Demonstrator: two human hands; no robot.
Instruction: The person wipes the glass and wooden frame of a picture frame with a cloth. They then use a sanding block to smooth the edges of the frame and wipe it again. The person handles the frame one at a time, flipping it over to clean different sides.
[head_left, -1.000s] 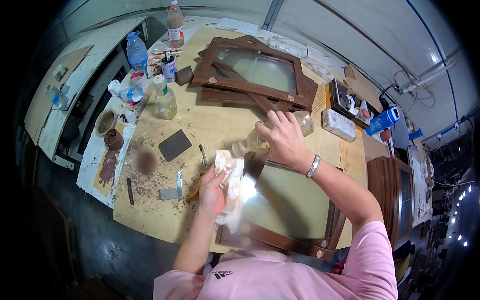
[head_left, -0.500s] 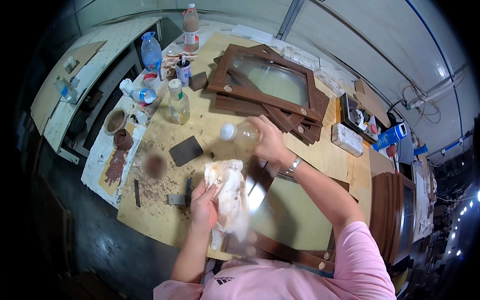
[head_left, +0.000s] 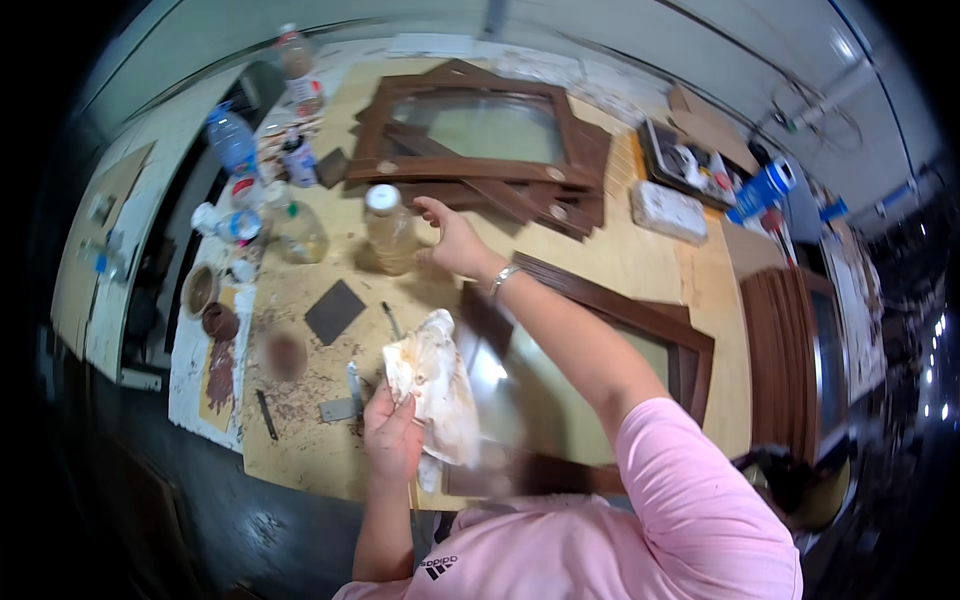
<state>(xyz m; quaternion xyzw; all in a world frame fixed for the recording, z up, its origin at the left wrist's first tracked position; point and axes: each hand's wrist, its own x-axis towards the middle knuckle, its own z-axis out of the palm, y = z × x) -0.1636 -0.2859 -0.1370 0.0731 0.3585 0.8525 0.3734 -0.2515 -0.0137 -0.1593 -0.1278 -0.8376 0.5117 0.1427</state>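
My left hand (head_left: 393, 430) is closed on a crumpled white cloth (head_left: 437, 395) with brown stains, held over the near edge of a brown framed glass panel (head_left: 690, 345). A clear plastic bottle (head_left: 390, 240) with a white cap and pale yellowish contents stands upright on the table, left of my right hand (head_left: 455, 240). The fingers of that hand are spread and curved beside the bottle, with a gap showing between them and it. On the wood board left of the cloth lie a dark square sheet (head_left: 334, 311) and a flat scraper (head_left: 340, 409).
More brown framed panels (head_left: 375, 140) are stacked at the back. Several bottles, including a blue-tinted one (head_left: 232, 140), and a round bowl (head_left: 201, 290) line the left side. At right are a white block (head_left: 668, 211), a blue can (head_left: 762, 190) and upright panels (head_left: 780, 350).
My right hand has carried the bottle leftward, set it upright on the table and let go. The cloth stays in my left hand. The view has shifted.
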